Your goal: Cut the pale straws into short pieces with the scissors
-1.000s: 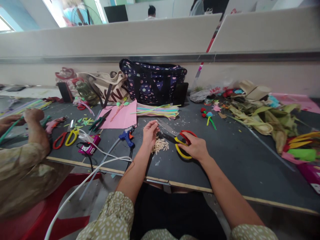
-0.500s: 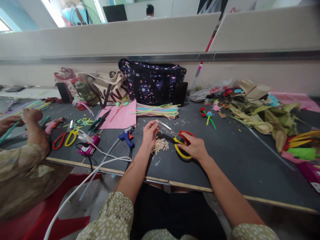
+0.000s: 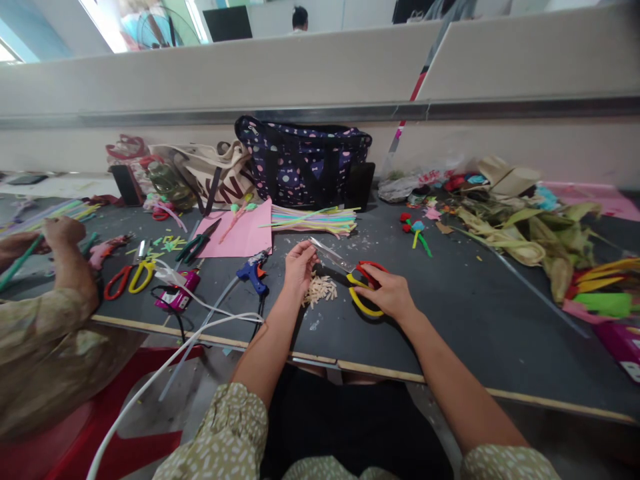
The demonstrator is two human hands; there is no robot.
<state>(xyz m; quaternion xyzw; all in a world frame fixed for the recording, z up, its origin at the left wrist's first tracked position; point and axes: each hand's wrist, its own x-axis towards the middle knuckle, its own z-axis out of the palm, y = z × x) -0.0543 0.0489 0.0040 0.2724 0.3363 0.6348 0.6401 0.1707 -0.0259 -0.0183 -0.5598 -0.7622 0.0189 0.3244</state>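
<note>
My right hand (image 3: 393, 295) grips a pair of scissors (image 3: 367, 298) with red and yellow handles, fingers in the loops. The blades point up and left, and their tips reach the fingertips of my left hand (image 3: 300, 267). That hand is pinched closed; whatever lies between its fingers is too small and hidden to make out. Just below and right of it, a pile of short pale cut pieces (image 3: 321, 289) lies on the dark table (image 3: 460, 333).
Left of my hands lie a blue glue gun (image 3: 253, 272), a pink sheet (image 3: 237, 233), dark-handled pliers (image 3: 199, 241) and two more scissors (image 3: 131, 275). Behind are pastel pipe cleaners (image 3: 315, 220) and a patterned bag (image 3: 303, 163). Dried husks (image 3: 530, 237) lie right. A co-worker's hand (image 3: 65, 233) works at left.
The scissor blades appear closer together than before. Both my hands stay in nearly the same place, and the view has shifted very slightly.
</note>
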